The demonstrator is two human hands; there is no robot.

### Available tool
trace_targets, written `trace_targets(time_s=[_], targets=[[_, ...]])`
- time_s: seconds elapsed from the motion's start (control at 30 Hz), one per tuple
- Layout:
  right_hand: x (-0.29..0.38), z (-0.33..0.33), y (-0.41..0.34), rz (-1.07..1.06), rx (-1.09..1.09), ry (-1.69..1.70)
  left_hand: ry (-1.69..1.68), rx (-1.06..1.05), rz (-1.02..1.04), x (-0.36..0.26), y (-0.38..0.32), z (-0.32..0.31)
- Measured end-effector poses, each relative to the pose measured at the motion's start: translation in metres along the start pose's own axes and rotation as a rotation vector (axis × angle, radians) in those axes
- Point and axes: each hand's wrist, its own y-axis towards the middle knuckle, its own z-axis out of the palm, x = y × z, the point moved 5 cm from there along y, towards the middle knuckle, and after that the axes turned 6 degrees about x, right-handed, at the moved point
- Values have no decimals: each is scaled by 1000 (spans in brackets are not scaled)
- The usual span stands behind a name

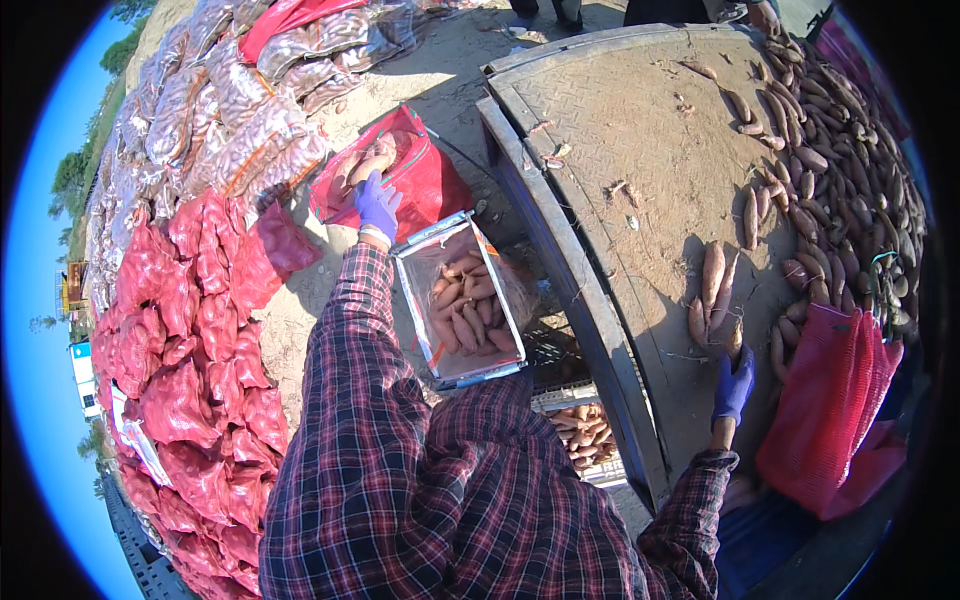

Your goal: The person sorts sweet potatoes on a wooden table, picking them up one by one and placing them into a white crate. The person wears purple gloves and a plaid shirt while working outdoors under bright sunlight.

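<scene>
My left hand (377, 206), in a purple glove, is at the mouth of a red mesh sack (439, 176), its fingers by a large sweet potato (371, 161) inside. On the metal platform at the right, my right hand (733, 384), gloved in purple too, has its fingers around the lower end of a sweet potato (736, 337). Beside it lies a small group of sweet potatoes (712, 277). Between my arms and below the sack, a frame-held clear bag (401, 281) contains many sweet potatoes (469, 307).
A big heap of sweet potatoes (855, 187) covers the platform's (637, 135) right side, with a red mesh bag (825, 405) near me. Filled red sacks (180, 397) and clear sacks (225, 127) are piled at left. A crate (585, 435) stands under the platform edge. Another person's hand (763, 16) is at the top right.
</scene>
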Motion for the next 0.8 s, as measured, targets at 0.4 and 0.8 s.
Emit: trace_targets(time_s=[0.4, 0.8], targets=[[-6, -4, -24, 549, -47, 1005, 483, 1056, 267, 6, -223, 486], [8, -6, -97, 593, -111, 1296, 1389, 1772, 1274, 13, -241, 625]])
